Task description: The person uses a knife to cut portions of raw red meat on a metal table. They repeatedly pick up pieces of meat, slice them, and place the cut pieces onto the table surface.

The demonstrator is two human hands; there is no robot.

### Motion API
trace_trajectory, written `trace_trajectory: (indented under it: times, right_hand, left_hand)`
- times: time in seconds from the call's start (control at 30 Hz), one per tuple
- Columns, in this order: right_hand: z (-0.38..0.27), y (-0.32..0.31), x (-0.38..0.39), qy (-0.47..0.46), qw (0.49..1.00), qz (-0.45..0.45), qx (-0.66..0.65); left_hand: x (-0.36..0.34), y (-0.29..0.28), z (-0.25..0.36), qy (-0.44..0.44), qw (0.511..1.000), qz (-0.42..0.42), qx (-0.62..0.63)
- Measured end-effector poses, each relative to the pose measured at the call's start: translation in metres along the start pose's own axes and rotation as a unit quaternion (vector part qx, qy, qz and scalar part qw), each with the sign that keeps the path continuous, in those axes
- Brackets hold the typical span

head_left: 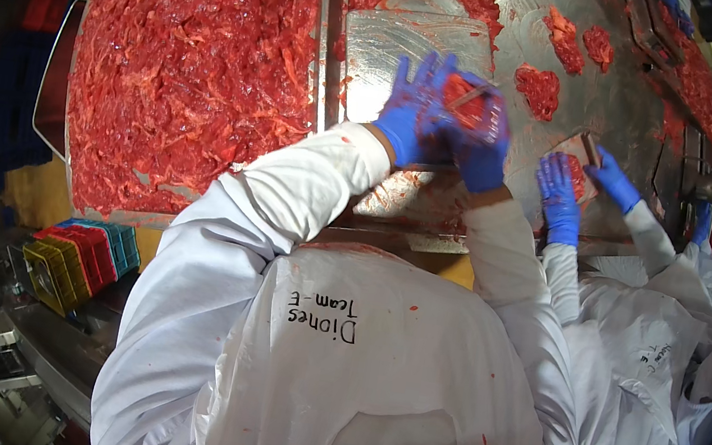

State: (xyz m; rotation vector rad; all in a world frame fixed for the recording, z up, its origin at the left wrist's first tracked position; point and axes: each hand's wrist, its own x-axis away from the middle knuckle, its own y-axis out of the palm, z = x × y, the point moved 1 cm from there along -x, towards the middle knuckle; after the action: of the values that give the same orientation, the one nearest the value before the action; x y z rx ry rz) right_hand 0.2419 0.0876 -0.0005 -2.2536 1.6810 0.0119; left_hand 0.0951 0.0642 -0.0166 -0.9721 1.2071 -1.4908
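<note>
My right hand (481, 149), in a blue glove, holds a piece of raw red meat (472, 110) in its palm. A narrow brownish strip (470, 97) lies across that meat; its kind cannot be made out. Right beside it, my blue-gloved left hand (411, 112) has its fingers stretched out and apart, its side close against the right hand. Both hands are above a shiny metal plate (380, 53) on the steel table (512, 144). Where the hands overlap, I cannot tell whether the left touches the meat.
A large metal tub (322, 26) full of raw meat stands on the left. Loose meat pieces (536, 91) lie on the table ahead. At right, a co-worker's gloved hands (559, 201) handle meat on a small board (588, 175). Coloured crates (82, 261) stand at lower left.
</note>
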Motion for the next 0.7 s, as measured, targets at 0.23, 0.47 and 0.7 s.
trace_trajectory:
  times: [0.23,0.47,0.7]
  right_hand:
    - [0.028,-0.119,0.025,-0.004,0.977,0.213,0.033]
    - [0.032,-0.092,0.077,0.129,0.982,0.077,-0.116]
    - [0.059,-0.058,0.15,0.163,0.977,-0.098,0.096]
  left_hand:
    - [0.041,-0.067,-0.064,-0.076,0.922,0.071,0.373]
    - [0.203,0.025,-0.15,-0.097,0.957,-0.134,0.237]
    - [0.242,0.024,-0.089,-0.102,0.898,-0.334,0.268]
